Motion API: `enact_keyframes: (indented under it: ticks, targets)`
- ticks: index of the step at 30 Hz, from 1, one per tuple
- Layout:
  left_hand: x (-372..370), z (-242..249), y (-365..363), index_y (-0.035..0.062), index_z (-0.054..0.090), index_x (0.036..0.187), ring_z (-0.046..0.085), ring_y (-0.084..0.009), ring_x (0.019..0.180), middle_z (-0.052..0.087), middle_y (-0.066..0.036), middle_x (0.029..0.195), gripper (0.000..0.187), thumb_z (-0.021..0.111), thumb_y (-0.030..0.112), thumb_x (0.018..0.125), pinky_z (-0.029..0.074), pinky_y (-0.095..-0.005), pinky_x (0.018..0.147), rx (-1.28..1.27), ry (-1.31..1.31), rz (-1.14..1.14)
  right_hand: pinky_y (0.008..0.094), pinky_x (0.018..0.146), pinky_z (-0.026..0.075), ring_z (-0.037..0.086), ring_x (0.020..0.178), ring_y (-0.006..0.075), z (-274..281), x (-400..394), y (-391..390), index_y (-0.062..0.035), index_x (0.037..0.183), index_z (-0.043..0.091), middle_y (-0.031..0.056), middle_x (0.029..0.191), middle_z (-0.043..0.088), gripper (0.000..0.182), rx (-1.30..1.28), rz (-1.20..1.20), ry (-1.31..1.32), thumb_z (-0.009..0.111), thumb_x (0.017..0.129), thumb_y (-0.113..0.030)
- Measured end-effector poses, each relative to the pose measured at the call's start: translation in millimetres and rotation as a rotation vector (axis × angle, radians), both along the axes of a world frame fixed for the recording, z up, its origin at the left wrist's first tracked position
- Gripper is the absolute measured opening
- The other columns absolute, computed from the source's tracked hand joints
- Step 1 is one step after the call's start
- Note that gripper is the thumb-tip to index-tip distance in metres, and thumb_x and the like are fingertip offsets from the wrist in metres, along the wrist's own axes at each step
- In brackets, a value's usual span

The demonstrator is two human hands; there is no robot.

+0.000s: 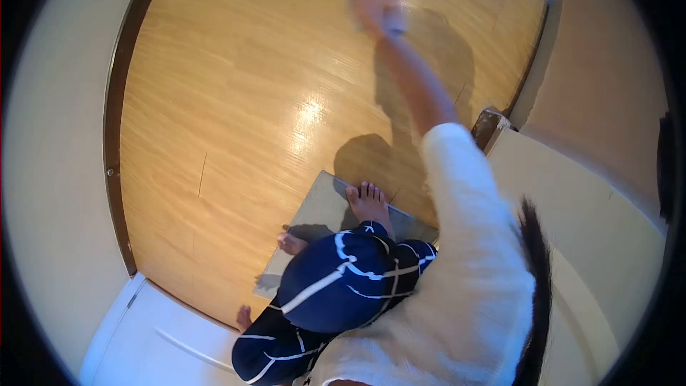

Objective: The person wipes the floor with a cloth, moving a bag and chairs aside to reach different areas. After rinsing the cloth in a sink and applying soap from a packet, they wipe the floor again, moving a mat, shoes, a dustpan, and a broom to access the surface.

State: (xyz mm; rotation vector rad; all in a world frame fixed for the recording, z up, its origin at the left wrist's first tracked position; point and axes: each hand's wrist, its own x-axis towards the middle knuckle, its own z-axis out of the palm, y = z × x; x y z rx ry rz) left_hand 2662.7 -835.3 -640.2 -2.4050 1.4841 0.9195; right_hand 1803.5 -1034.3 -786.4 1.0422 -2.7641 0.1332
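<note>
My right hand is stretched far forward over the wooden floor, strongly blurred by motion. Something pale and bluish shows at it, too smeared to name, and its fingers cannot be made out. What looks like my left hand shows in small part beside my dark blue knee, above a grey mat. The knee hides most of it, so its fingers and anything in them are unclear.
A bare foot rests on the mat, with toes showing farther left. A pale wall with dark trim curves along the left. At the lower left is a white door. A brown panel and white surface stand at the right.
</note>
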Motion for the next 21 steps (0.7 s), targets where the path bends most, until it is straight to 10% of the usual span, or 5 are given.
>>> enact_keyframes:
  ticks: [2, 7, 14, 21]
  targets:
    - [3, -24, -32, -0.0031, 0.053, 0.115, 0.048, -0.0313, 0.111, 0.053, -0.023, 0.117, 0.046, 0.066, 0.023, 0.080, 0.037, -0.0360, 0.094, -0.113, 0.072, -0.149, 0.0490, 0.104, 0.019, 0.037, 0.120, 0.0278, 2, 87, -57, -0.0064, 0.112, 0.054, 0.0084, 0.125, 0.046, 0.038, -0.301, 0.293, -0.089, 0.045, 0.085, -0.030]
    - [-253, -17, -212, 0.0111, 0.038, 0.131, 0.027, -0.0326, 0.130, 0.039, -0.012, 0.136, 0.069, 0.071, 0.017, 0.071, 0.022, -0.0479, 0.104, -0.080, -0.168, -0.919, 0.0460, 0.105, 0.020, 0.030, 0.128, 0.0239, -23, 228, -28, -0.0177, 0.131, 0.040, 0.0029, 0.136, 0.039, 0.052, -0.453, 1.495, -0.471, 0.049, 0.084, -0.038]
    - [-494, -41, -344, 0.0187, 0.014, 0.142, 0.018, -0.0330, 0.133, 0.027, -0.013, 0.142, 0.108, 0.080, 0.029, 0.056, 0.016, -0.0570, 0.104, -0.304, -0.296, -1.422, 0.0418, 0.101, 0.028, 0.042, 0.118, 0.0271, 5, -55, -47, -0.0162, 0.123, 0.049, 0.0082, 0.126, 0.049, 0.054, -0.316, 0.672, -0.193, 0.049, 0.083, -0.052]
    - [-482, -76, -340, 0.0179, 0.007, 0.143, 0.014, -0.0341, 0.134, 0.014, -0.022, 0.144, 0.126, 0.085, 0.013, 0.044, 0.014, -0.0522, 0.106, -0.197, -0.215, -1.412, 0.0426, 0.102, 0.027, 0.036, 0.123, 0.0277, -27, -212, 247, -0.0123, 0.129, 0.042, 0.0103, 0.133, 0.041, 0.063, -0.130, -0.471, -0.079, 0.039, 0.085, -0.057]
